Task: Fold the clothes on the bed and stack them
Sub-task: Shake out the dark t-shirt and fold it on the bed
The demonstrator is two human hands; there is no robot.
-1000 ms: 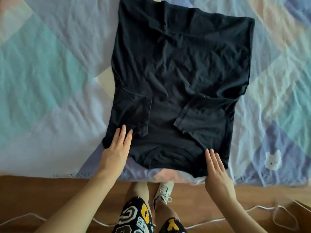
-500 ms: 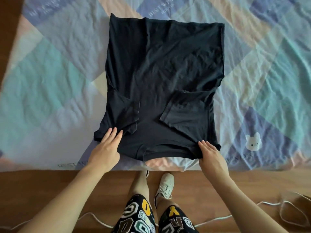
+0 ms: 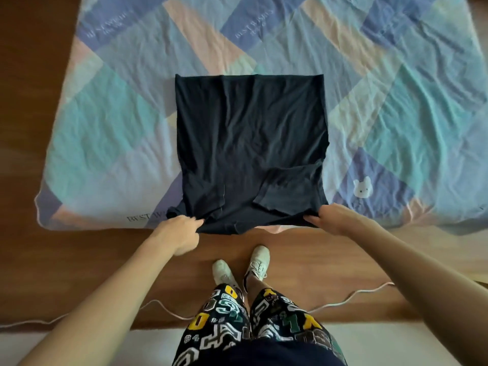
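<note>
"BEST WISHES" on the quilt (image 3: 396, 107); letters, "0" on the shorts (image 3: 253, 326).

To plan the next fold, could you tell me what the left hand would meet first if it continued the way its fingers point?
Probably only more of the dark navy cotton T-shirt that the left hand already grips.

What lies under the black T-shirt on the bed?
The black T-shirt lies on the pastel patchwork bedspread, which shows all around it. Whatever the shirt covers is hidden. The left hand and right hand grip its near corners.
</note>
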